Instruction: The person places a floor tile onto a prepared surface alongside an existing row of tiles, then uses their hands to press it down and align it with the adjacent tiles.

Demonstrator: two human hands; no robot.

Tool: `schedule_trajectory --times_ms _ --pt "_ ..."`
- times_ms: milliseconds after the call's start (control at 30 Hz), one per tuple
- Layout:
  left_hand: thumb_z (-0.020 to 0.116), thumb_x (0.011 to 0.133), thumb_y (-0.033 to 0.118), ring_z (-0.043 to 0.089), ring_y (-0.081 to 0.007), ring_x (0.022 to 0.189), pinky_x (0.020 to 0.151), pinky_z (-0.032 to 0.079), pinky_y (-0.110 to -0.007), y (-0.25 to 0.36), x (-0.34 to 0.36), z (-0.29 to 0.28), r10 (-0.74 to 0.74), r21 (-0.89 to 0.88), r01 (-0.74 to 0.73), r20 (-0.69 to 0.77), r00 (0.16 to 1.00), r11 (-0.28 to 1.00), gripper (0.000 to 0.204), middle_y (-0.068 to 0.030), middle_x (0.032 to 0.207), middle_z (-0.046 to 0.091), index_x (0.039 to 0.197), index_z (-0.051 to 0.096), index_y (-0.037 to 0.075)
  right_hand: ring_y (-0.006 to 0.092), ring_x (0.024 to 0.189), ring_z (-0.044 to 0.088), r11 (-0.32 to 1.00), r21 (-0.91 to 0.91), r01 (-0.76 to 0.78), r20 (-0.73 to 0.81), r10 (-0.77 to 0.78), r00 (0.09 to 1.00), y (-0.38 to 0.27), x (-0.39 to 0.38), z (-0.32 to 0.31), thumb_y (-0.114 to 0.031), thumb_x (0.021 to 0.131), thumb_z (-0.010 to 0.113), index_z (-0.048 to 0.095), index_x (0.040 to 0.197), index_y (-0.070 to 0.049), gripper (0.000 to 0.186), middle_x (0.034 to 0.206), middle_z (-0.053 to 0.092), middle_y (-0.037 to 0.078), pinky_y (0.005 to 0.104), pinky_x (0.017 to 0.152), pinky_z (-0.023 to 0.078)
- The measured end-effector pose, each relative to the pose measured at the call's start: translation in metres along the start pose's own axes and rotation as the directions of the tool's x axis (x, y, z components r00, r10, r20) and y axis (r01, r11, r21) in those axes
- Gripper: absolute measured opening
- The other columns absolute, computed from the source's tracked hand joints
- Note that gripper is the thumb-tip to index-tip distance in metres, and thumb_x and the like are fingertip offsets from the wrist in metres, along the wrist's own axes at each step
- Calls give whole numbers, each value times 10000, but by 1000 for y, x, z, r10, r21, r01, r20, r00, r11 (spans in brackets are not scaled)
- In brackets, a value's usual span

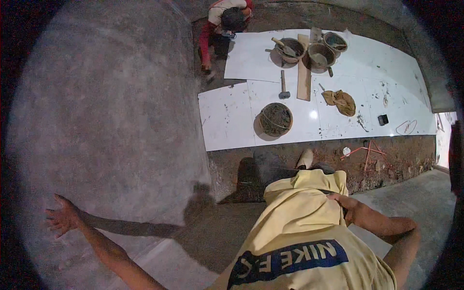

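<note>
A loose, creased, pale yellow shirt [295, 212] covers the torso, with a dark navy panel [290, 263] bearing pale block lettering; both forearms [113, 253] are bare.

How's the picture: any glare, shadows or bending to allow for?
Head view: dark rim, white sheets bowed by the fisheye; head view: glare spot on those sheets; head view: long arm-shaped shadow beside the left hand, across the grey surface.

Creased yellow shirt [290, 223], worn loose
</note>
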State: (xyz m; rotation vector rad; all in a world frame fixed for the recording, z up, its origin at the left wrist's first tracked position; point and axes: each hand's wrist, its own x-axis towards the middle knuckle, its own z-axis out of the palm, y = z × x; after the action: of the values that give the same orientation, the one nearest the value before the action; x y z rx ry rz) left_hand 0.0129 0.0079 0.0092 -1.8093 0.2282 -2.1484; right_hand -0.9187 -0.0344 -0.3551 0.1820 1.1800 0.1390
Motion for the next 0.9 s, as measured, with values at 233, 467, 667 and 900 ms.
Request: schedule_trajectory --times_ms 233,467,667,900 --pt "435 884 901 465 -471 1402 1111 244 -802 -3 -6 3 37 155 -45 53 998 987 931 -175 1555 485 1502 557 216 309 1032 758 1000 21 -7 3 7 1000 2 5 -5 -428 950 702 687 1327 -127 482 1231 757 110 582 943 584" --pt "415 888 907 375 -470 1469 1119 201 -816 4 -6 0 -78 -281 63 -41 996 958 954 -142 1594 447 1556 491 231 299 1030 759 998 57 -5 10 4 1000 2 12 -12 -401 956 703 692 1320 -131 453 1229 759 103 575 937 588" --pt "411 887 909 365 -471 1475 1124 189 -816 -2 -12 -13 -55 45 52 84 995 998 953 -137 1593 448 1552 497 232 281 1031 759 995 77 60 29 -62 998 12 44 -49 -366 967 697 704 1307 -145 406 1222 764 92 569 945 585" --pt "406 886 911 353 -471 1483 1129 174 -817 14 -4 -43 -47 157 26 129 990 987 952 -131 1592 448 1548 504 234 227 1175 694 995 67 73 67 -78 995 13 27 -44 -167 968 717 596 1461 -205 509 1395 669 60 471 900 609"
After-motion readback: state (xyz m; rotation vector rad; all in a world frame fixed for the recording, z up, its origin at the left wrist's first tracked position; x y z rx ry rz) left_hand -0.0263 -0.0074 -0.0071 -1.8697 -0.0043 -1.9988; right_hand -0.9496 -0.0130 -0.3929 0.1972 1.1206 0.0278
